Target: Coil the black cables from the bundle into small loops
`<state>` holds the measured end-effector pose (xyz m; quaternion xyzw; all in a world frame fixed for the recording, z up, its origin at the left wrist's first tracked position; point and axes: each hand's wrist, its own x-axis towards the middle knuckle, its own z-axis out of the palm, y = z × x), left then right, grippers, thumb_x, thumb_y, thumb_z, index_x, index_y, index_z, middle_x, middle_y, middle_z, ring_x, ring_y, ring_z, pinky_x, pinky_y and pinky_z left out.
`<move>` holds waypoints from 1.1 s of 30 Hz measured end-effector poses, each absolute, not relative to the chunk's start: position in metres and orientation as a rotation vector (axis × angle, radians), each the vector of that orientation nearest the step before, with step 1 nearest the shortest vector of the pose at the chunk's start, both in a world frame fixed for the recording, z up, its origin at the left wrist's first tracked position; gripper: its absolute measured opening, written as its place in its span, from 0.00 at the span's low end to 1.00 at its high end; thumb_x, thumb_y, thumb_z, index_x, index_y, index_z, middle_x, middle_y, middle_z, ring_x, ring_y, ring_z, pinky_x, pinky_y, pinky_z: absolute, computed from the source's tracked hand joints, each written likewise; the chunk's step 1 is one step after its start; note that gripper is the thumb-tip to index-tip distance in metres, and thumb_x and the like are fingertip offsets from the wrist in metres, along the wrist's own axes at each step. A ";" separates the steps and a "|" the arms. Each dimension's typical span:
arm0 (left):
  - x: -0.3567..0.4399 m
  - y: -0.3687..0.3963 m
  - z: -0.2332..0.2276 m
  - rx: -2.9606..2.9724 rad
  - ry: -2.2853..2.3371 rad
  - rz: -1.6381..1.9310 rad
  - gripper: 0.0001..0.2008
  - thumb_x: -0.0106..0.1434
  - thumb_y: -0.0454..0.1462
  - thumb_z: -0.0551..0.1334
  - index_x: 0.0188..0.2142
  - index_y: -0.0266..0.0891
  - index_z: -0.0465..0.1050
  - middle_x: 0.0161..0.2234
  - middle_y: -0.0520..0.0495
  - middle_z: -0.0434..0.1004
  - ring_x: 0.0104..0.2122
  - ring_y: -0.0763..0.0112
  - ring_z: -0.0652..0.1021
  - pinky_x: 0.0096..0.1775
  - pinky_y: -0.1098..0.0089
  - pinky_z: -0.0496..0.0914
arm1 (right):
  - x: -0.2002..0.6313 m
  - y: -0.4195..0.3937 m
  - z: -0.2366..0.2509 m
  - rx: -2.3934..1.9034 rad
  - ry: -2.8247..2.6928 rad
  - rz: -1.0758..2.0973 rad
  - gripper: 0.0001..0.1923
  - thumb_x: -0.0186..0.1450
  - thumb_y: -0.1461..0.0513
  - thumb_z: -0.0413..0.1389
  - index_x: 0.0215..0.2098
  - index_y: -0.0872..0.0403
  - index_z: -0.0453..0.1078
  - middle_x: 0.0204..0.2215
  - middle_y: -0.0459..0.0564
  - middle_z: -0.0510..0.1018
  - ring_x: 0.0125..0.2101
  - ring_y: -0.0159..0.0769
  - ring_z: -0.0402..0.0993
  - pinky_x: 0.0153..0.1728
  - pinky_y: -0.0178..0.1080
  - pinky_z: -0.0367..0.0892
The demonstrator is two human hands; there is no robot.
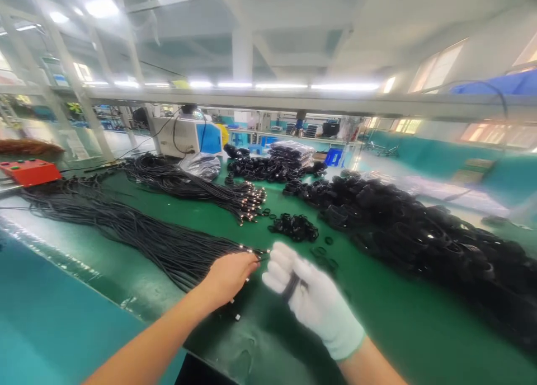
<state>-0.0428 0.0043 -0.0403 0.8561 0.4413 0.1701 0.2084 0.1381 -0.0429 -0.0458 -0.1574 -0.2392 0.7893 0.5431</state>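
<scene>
My bare left hand lies over the connector ends of a long bundle of black cables. Its thumb and fingers are pinched together at a thin black cable end, which points toward my other hand. A white knitted glove covers my right hand; its fingers are curled around something dark and strip-like, a black band showing across the palm. What exactly it is, I cannot make out. Just beyond the glove sits a small pile of black rings, with a few loose rings beside it.
A second bundle of black cables with shiny ends lies behind. Large heaps of black coiled cables cover the right side of the green tabletop. At the back stands a white-and-blue machine; a red control box is far left.
</scene>
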 end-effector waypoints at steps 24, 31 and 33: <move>-0.038 0.015 0.001 2.964 0.489 0.473 0.05 0.60 0.39 0.61 0.31 0.41 0.72 0.29 0.55 0.76 0.32 0.75 0.73 0.53 0.67 0.57 | 0.130 -0.048 -0.050 -0.459 -0.865 2.127 0.15 0.59 0.64 0.58 0.45 0.61 0.69 0.37 0.55 0.74 0.35 0.36 0.72 0.45 0.46 0.62; -0.036 0.016 0.000 3.051 0.526 0.607 0.04 0.61 0.36 0.60 0.30 0.40 0.74 0.37 0.49 0.75 0.42 0.66 0.70 0.48 0.65 0.61 | 0.128 -0.046 -0.060 -0.437 -0.652 2.262 0.08 0.57 0.67 0.59 0.35 0.63 0.69 0.26 0.48 0.69 0.28 0.30 0.67 0.36 0.40 0.64; -0.035 0.011 0.007 3.028 0.575 0.537 0.06 0.62 0.35 0.58 0.31 0.40 0.74 0.37 0.48 0.74 0.40 0.67 0.70 0.41 0.69 0.63 | 0.129 -0.045 -0.065 -0.379 -0.578 2.315 0.06 0.57 0.67 0.58 0.33 0.63 0.68 0.25 0.47 0.69 0.26 0.30 0.66 0.35 0.41 0.64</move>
